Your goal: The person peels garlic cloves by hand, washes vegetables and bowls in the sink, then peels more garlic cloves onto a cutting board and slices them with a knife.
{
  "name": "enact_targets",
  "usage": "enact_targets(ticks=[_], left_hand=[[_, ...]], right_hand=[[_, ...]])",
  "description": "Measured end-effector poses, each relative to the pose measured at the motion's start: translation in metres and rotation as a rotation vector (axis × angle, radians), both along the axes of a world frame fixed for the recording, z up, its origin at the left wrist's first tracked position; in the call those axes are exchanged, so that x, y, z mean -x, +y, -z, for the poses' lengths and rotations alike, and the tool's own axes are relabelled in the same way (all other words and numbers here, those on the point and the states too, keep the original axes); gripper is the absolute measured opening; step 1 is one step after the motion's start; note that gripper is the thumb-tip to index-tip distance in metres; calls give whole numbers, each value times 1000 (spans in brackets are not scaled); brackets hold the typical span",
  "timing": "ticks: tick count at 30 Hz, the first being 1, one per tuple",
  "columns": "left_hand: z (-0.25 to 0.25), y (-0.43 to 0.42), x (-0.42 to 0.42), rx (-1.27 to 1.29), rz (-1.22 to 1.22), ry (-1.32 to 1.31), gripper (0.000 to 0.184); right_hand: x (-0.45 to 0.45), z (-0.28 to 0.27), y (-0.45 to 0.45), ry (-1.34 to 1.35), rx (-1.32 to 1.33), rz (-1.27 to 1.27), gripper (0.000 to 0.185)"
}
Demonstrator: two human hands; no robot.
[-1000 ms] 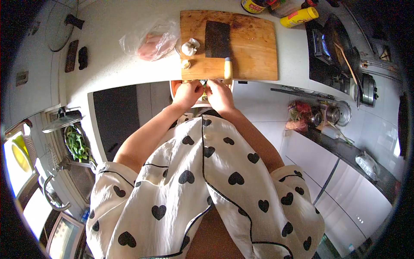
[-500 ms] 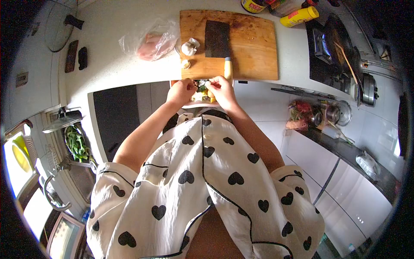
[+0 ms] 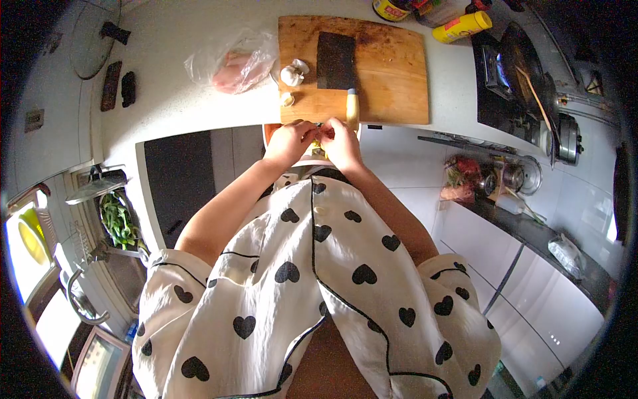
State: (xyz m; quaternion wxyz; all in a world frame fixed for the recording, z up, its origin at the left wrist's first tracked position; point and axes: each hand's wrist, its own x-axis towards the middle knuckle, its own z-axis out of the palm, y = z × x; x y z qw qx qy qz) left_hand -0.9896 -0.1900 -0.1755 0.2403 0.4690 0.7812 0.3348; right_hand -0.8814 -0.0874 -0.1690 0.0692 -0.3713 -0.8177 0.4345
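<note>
My left hand (image 3: 291,141) and my right hand (image 3: 340,140) are together over a bin (image 3: 315,161) just below the counter's front edge. The fingers of both are pinched close to each other, and whatever is between them is too small and covered to make out. Yellow and pale scraps (image 3: 318,149) show in the bin beneath. Above the hands lies a wooden cutting board (image 3: 392,73) with a garlic bulb (image 3: 293,73), a small garlic piece (image 3: 286,99) and a cleaver (image 3: 336,60), its pale handle toward me.
Pink meat in a clear plastic bag (image 3: 239,70) lies left of the board. A yellow bottle (image 3: 462,27) and a jar (image 3: 391,8) stand behind it. At right is a stove with a wok (image 3: 522,56). Green vegetables (image 3: 118,219) sit in the sink at left.
My left hand has moved right and closer to my right hand, so the fingertips now nearly meet. Less of the bin's contents shows between them.
</note>
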Motion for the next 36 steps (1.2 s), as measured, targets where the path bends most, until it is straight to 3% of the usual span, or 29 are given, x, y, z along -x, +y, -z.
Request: enact_targets(ticks=[6, 9, 12, 16, 24, 30, 32, 36], left_hand=[[6, 0, 2, -20, 1, -15, 12], [9, 0, 3, 2, -32, -32, 13], [7, -3, 5, 24, -66, -57, 13], [7, -6, 8, 47, -46, -85, 12], [8, -9, 10, 26, -42, -131, 13], [13, -13, 13, 210, -93, -129, 16], [24, -14, 15, 288, -110, -165, 16], [16, -7, 13, 193, -100, -292, 17]], right_hand=[[-1, 1, 0, -23, -40, -20, 15], [-3, 9, 0, 12, 84, 5, 15], [-4, 23, 2, 205, 316, 101, 15], [-6, 19, 4, 200, 973, 407, 15], [-13, 32, 12, 310, 1430, 668, 12], [-19, 50, 14, 308, 1555, 847, 7], [-23, 48, 16, 308, 1546, 754, 6], [-13, 25, 14, 314, 1509, 580, 7]])
